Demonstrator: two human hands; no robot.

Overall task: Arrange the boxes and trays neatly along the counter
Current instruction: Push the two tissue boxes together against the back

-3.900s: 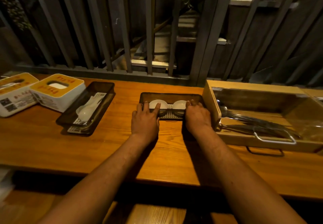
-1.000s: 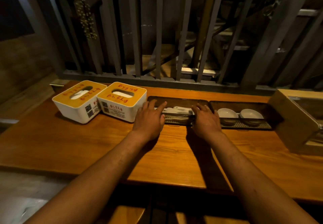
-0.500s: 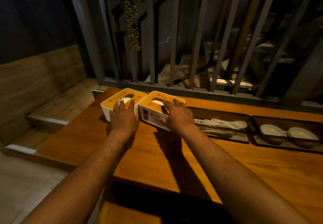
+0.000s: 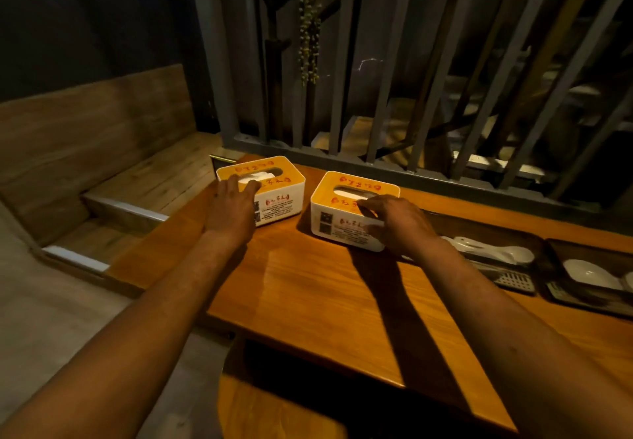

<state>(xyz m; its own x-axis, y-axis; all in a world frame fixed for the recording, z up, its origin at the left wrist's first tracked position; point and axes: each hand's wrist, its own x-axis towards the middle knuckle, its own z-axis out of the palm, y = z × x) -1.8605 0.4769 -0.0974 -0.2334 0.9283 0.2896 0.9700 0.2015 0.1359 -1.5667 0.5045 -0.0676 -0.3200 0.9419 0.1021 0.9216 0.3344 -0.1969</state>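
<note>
orange lids and white sides mark the two tissue boxes at the far left end of the wooden counter (image 4: 308, 288), and both are being handled at once. the left hand (image 4: 230, 211) lies spread over the near corner of the left box (image 4: 274, 187), fingers flat across the lid and reaching the tissue slot, pressing rather than clasping. the right hand (image 4: 397, 224) is curled round the near right corner of the right box (image 4: 342, 214), fingers over the lid edge, in a light hold.

the step in hand looks like squaring these two boxes. they sit apart with a clear gap between them, and each is turned slightly, neither quite parallel to the grey metal railing (image 4: 376, 164) behind. the next move, i'd judge, calls for twisting each box straight and sliding them into line, perhaps closing the gap.

to the right, just beside the right box, a dark tray with white spoons (image 4: 493, 250) lies along the counter, and beyond it a second dark tray with small white bowls (image 4: 592, 274), partly cut off by the frame edge. the spoon tray limits how far the right box can go rightward. on the left the counter ends just past the left box, with a wooden step (image 4: 144, 178) below, so a hard shove that way could tip it off.
</note>
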